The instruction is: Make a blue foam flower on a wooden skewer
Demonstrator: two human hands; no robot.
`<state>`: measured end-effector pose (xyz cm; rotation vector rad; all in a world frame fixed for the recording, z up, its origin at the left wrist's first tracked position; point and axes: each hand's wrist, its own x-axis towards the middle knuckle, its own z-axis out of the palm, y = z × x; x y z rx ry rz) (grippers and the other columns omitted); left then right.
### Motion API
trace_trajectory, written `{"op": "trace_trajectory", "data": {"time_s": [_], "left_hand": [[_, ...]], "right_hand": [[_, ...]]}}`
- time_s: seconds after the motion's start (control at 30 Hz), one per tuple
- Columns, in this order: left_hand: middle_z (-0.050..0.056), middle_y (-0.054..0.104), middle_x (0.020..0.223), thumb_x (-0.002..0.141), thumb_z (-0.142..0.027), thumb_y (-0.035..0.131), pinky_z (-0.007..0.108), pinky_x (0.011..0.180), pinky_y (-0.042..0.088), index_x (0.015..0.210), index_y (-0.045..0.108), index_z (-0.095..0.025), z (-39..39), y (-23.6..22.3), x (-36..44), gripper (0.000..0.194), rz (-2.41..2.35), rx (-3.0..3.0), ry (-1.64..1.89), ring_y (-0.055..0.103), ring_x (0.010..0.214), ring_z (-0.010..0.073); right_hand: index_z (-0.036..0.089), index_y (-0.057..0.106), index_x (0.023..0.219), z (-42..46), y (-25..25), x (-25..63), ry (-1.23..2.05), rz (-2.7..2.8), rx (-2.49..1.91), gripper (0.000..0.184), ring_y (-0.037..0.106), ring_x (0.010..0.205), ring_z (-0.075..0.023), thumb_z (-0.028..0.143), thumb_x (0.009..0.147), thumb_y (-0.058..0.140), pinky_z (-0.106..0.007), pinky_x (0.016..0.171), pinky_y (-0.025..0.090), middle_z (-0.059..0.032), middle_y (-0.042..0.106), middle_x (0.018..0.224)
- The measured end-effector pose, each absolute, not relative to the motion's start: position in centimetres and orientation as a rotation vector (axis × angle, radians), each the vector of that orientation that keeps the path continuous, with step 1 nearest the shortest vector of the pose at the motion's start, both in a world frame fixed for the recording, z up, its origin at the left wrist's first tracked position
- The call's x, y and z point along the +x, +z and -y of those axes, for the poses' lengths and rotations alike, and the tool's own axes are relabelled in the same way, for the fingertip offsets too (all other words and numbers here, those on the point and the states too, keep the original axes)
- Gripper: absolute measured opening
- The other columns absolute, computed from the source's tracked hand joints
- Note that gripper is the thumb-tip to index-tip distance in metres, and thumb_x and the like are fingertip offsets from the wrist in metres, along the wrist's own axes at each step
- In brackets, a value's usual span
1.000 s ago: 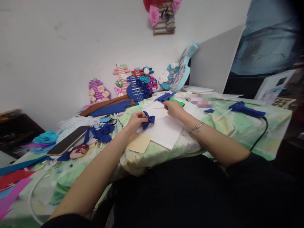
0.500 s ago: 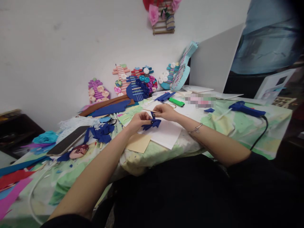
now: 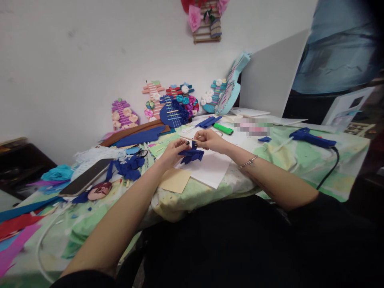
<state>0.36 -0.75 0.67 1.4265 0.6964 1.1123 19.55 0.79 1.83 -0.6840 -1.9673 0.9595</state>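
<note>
Above a white sheet (image 3: 208, 172), both hands work close together on a strip of dark blue crepe paper (image 3: 192, 155). My left hand (image 3: 175, 152) is closed, its fingertips at the upper left of the strip, which hangs in folds below. With thumb and fingers pinched, my right hand (image 3: 210, 141) grips the strip's upper end. A thin wooden stick (image 3: 186, 139) runs between the fingertips of both hands; which fingers bear it is hard to tell. A tan paper square (image 3: 175, 180) lies under the left wrist.
A blue glue gun (image 3: 313, 138) with a black cord lies at the right. A green lighter (image 3: 223, 128) is behind the right hand. On the left are a phone (image 3: 87, 178) and blue crepe scraps (image 3: 130, 167). Small decorated guitars (image 3: 171, 112) lean against the wall.
My left fingers have shifted up toward the stick and the right fingertips. The blue crepe strip has turned slightly and hangs a little more open. The arms stay nearly still.
</note>
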Motion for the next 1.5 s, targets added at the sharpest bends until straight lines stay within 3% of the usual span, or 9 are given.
{"op": "trace_trajectory", "data": {"time_s": [0.13,0.43,0.67,0.83,1.03,1.2,1.5], "left_hand": [[0.006,0.069,0.086,0.057,-0.018,0.081,0.027,0.069,0.048,0.087,0.067,-0.013,0.8,0.7,0.4,0.033,-0.677,1.458,1.078,0.065,0.075,0.0159],[0.005,0.071,0.077,0.056,-0.016,0.082,0.028,0.066,0.049,0.081,0.071,-0.013,0.3,0.4,0.2,0.027,-0.665,1.479,1.063,0.065,0.066,0.0153],[0.007,0.073,0.077,0.055,-0.017,0.082,0.029,0.064,0.049,0.081,0.072,-0.013,0.4,0.5,0.2,0.028,-0.690,1.494,1.131,0.066,0.065,0.0171],[0.006,0.073,0.075,0.053,-0.016,0.084,0.029,0.066,0.048,0.078,0.071,-0.013,-0.1,0.2,0.2,0.028,-0.668,1.469,1.211,0.066,0.067,0.0175],[0.003,0.070,0.072,0.050,-0.016,0.085,0.027,0.065,0.047,0.075,0.065,-0.013,-0.2,0.1,0.2,0.033,-0.649,1.471,1.259,0.065,0.067,0.0154],[-0.003,0.065,0.068,0.049,-0.014,0.084,0.023,0.062,0.045,0.078,0.056,-0.016,0.0,0.3,0.3,0.040,-0.643,1.477,1.304,0.062,0.065,0.0116],[-0.002,0.061,0.074,0.057,-0.017,0.077,0.026,0.066,0.046,0.075,0.055,-0.015,-0.1,0.3,0.1,0.028,-0.766,1.671,1.312,0.059,0.067,0.0119]], "right_hand": [[0.016,0.051,0.076,-0.6,1.8,19.4,0.965,1.993,-0.657,0.024,0.035,0.039,-0.0044,0.033,0.073,0.067,-0.018,0.039,0.023,0.0091,0.043,0.045],[0.015,0.054,0.077,-1.0,1.5,19.3,0.774,2.005,-0.704,0.010,0.035,0.043,-0.0047,0.020,0.073,0.061,-0.018,0.044,0.022,0.0089,0.041,0.047],[0.014,0.057,0.089,-0.7,1.7,19.3,0.907,1.984,-0.749,0.025,0.046,0.048,-0.0072,0.010,0.065,0.062,-0.018,0.046,0.033,0.0050,0.056,0.057],[0.015,0.057,0.086,-0.9,1.7,19.3,0.983,1.942,-0.696,0.030,0.056,0.059,-0.0102,0.005,0.058,0.063,-0.020,0.053,0.044,0.0028,0.061,0.065],[0.014,0.060,0.084,-1.2,1.5,19.3,0.867,1.970,-0.681,0.028,0.055,0.061,-0.0089,0.004,0.058,0.064,-0.020,0.055,0.044,0.0000,0.064,0.077],[0.013,0.059,0.084,-1.1,1.6,19.3,0.836,1.967,-0.729,0.027,0.052,0.058,-0.0083,0.005,0.059,0.065,-0.020,0.053,0.041,0.0023,0.060,0.069],[0.015,0.057,0.087,-1.1,1.7,19.4,0.884,1.935,-0.786,0.030,0.056,0.059,-0.0107,0.003,0.059,0.061,-0.020,0.053,0.041,0.0023,0.062,0.066]]}}
